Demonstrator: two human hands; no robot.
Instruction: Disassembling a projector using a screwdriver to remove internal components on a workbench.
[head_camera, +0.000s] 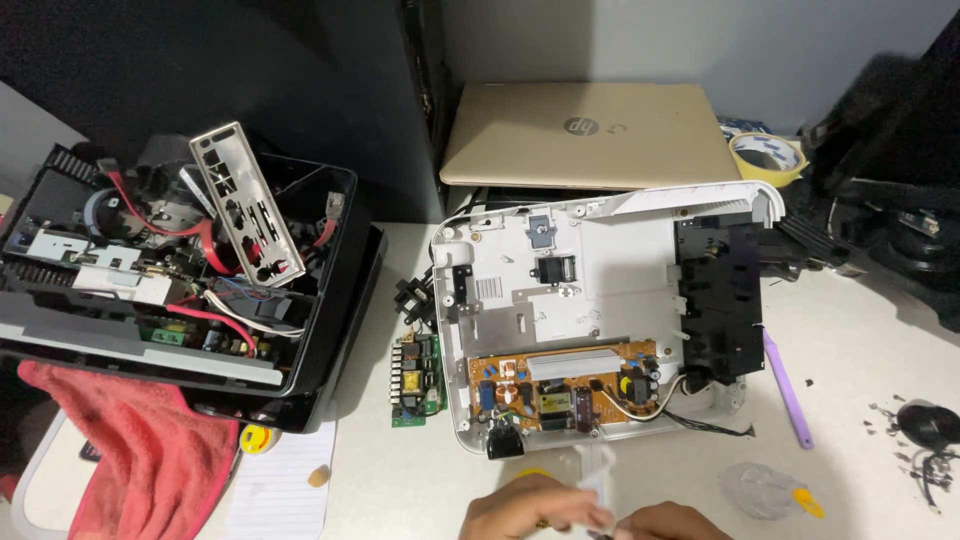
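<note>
A: Item one, surface?
B: White counter (400, 490), matte, runs across the near and middle of the scene; evenly lit, soft shadows only.

A: Item two, backing?
B: Pale grey wall (800, 50) at the far right, plain.

A: Item three, far left?
B: Dark, near-black panel (250, 70) behind the counter, unlit, with a black upright edge (425, 90) where it meets the pale wall.

A: Light?
B: Bright, diffuse, from above; source out of view.
</note>
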